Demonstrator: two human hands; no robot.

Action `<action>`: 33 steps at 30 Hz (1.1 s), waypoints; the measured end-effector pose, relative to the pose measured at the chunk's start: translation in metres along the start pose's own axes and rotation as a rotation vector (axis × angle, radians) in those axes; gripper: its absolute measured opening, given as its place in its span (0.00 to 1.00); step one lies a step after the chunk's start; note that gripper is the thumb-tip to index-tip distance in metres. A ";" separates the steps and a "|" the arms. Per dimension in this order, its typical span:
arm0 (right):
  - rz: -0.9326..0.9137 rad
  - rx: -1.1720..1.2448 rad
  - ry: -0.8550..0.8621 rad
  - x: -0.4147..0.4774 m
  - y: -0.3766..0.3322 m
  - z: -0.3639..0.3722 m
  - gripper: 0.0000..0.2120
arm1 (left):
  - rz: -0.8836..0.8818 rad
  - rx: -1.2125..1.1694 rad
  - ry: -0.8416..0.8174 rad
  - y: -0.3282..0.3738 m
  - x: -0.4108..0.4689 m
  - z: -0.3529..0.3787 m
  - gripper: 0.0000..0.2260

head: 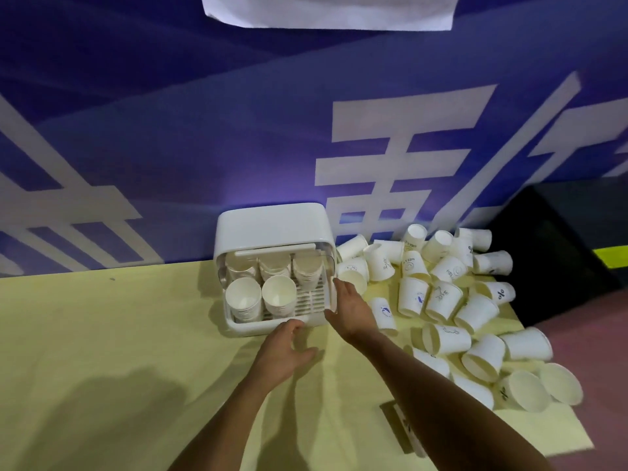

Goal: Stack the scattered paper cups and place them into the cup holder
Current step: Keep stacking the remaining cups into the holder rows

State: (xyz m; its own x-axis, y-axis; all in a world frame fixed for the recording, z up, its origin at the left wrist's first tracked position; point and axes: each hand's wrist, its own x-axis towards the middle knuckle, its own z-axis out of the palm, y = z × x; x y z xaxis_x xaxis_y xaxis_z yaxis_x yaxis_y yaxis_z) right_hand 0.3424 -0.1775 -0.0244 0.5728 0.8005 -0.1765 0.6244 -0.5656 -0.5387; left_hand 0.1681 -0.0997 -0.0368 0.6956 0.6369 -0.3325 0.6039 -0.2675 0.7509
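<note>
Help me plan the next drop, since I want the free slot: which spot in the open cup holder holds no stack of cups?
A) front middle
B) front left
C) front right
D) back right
C: the front right corner of the cup holder shows only bare white grid, next to the right hand, while cup stacks fill the other five spots.

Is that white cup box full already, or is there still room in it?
Not full. The cup holder holds five stacks of cups; its front right slot shows only bare grid.
</note>
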 end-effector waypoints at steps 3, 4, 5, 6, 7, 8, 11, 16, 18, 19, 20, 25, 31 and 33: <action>0.101 -0.069 0.013 -0.023 0.028 -0.019 0.32 | 0.047 -0.002 -0.063 0.019 0.006 0.018 0.25; 0.138 -0.068 0.026 -0.030 0.038 -0.025 0.32 | 0.065 0.001 -0.088 0.025 0.008 0.024 0.26; 0.171 -0.072 0.039 -0.037 0.049 -0.030 0.32 | 0.078 0.001 -0.113 0.031 0.010 0.030 0.27; 0.199 -0.084 0.050 -0.044 0.058 -0.035 0.32 | 0.088 0.006 -0.134 0.036 0.011 0.036 0.28; 0.222 -0.101 0.061 -0.051 0.067 -0.040 0.31 | 0.092 0.016 -0.155 0.041 0.012 0.042 0.29; 0.239 -0.116 0.068 -0.057 0.075 -0.045 0.30 | 0.093 0.028 -0.175 0.046 0.013 0.048 0.29; 0.267 -0.135 0.059 -0.070 0.095 -0.054 0.29 | 0.083 0.040 -0.219 0.057 0.015 0.064 0.31; 0.246 -0.126 0.026 -0.076 0.130 -0.069 0.26 | 0.040 0.088 -0.236 0.076 0.023 0.082 0.34; 0.236 -0.139 0.029 -0.076 0.148 -0.074 0.26 | 0.012 0.095 -0.225 0.084 0.027 0.090 0.35; 0.230 -0.146 0.027 -0.076 0.158 -0.076 0.27 | -0.003 0.095 -0.214 0.087 0.030 0.095 0.36; 0.221 -0.152 0.017 -0.075 0.168 -0.077 0.27 | -0.015 0.100 -0.204 0.091 0.033 0.101 0.36; 0.203 -0.200 -0.042 -0.076 0.197 -0.085 0.31 | -0.064 0.150 -0.165 0.107 0.045 0.127 0.34; 0.171 -0.194 -0.047 -0.073 0.228 -0.080 0.23 | -0.166 0.180 -0.161 0.110 0.063 0.149 0.35; 0.154 -0.213 -0.067 -0.070 0.236 -0.079 0.26 | -0.196 0.171 -0.161 0.112 0.068 0.156 0.34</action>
State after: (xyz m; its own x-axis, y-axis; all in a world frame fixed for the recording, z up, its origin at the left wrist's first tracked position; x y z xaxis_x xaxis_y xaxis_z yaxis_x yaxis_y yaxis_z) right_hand 0.4912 -0.3827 -0.0738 0.6377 0.7090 -0.3010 0.6343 -0.7051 -0.3171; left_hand 0.3437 -0.1985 -0.0646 0.6042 0.5688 -0.5580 0.7797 -0.2774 0.5614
